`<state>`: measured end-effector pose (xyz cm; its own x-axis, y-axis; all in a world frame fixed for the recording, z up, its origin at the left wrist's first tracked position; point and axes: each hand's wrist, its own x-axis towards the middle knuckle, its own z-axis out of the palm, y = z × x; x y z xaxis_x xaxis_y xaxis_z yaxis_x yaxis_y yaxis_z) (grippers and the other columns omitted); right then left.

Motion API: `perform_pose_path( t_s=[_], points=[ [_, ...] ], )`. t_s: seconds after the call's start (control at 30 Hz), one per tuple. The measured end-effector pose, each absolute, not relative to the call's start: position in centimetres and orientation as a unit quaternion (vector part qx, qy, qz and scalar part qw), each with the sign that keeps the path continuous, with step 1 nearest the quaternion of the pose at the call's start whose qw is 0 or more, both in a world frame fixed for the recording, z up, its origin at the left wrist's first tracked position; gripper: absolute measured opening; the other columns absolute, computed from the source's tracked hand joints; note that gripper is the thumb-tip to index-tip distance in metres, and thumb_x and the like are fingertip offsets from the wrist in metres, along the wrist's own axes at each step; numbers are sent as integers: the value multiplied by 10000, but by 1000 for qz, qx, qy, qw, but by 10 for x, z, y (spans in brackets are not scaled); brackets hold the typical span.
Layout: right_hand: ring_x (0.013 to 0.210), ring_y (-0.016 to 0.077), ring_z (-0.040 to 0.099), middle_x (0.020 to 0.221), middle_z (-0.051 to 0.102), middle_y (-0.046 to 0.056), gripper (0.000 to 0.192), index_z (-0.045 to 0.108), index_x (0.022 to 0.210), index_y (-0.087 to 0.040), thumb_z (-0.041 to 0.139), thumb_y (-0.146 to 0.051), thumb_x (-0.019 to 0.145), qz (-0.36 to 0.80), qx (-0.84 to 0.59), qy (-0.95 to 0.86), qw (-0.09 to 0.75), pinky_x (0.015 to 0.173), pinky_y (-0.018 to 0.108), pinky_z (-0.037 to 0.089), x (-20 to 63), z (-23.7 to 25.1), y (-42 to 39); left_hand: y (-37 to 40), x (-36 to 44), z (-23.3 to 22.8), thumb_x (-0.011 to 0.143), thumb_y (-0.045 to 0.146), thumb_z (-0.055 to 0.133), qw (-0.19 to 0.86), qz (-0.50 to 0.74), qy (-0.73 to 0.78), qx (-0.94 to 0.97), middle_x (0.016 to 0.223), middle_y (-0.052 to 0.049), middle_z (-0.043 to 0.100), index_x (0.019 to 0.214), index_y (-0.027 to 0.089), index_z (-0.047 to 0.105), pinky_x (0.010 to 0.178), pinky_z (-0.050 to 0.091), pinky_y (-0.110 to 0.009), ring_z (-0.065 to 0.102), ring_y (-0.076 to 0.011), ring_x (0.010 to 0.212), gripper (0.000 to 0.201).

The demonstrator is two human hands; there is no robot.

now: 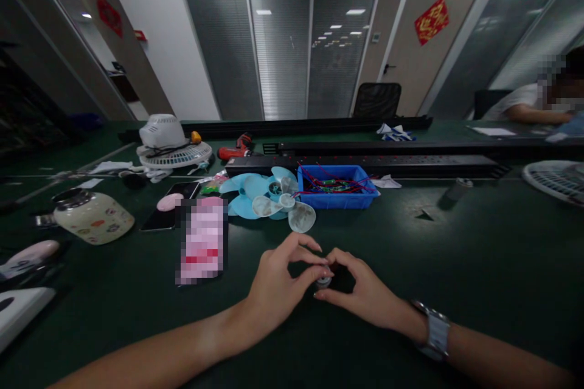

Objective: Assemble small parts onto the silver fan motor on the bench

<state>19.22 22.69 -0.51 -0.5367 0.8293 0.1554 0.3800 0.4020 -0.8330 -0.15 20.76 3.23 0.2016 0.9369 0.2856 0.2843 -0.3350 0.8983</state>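
A small round grey part (323,282) stands low over the dark green tabletop, mostly covered by fingers, so its exact kind is hidden. My left hand (278,279) comes from the left, its thumb and a fingertip closed on the top of the part while the index finger arches above. From the other side my right hand (365,289) curls round the same part, with fingers at its top and the thumb near its base. Just beyond both hands lie translucent and light blue fan blades (287,200) and a blue bin (340,197) holding red wires and green pieces.
To the left are a pink packet (204,240), a phone (159,217), and a floral kettle (93,216). Farther back sit a white fan head (164,134), a red power drill (235,151) and long black rails (365,164). A metal cylinder (457,188) stands right; a person (524,103) sits beyond.
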Motion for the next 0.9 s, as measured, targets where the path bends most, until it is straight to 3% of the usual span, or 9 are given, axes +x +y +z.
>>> perform_pose_path(
  t_s=[0.27,0.63,0.77,0.9],
  points=[
    [888,192,589,942,628,-13,269,604,972,-232,780,-355,810,398,-384,-786,278,781,320,459,193,-8,226,207,0,32,790,81,735,384,440,426,691,838,13,774,895,191,620,695,577,-220,762,-161,786,192],
    [932,217,604,1005,655,9,260,613,990,-245,767,-356,812,395,-387,-786,277,811,353,478,194,-8,227,214,-11,35,799,157,705,313,374,410,771,1128,-50,721,1123,243,619,967,478,-419,658,-256,1099,347],
    [888,203,611,939,653,-7,252,618,959,-240,782,-345,800,398,-386,-784,279,788,338,477,192,-4,226,217,-13,35,760,199,763,290,376,431,767,1008,-37,737,1017,228,645,938,468,-431,647,-256,1048,284],
    [900,193,607,953,651,-13,254,626,971,-243,783,-353,804,397,-378,-787,282,799,322,467,192,-2,226,221,-16,39,761,225,771,320,353,425,769,1147,-56,693,876,211,662,871,502,-383,677,-222,949,159]
  ],
)
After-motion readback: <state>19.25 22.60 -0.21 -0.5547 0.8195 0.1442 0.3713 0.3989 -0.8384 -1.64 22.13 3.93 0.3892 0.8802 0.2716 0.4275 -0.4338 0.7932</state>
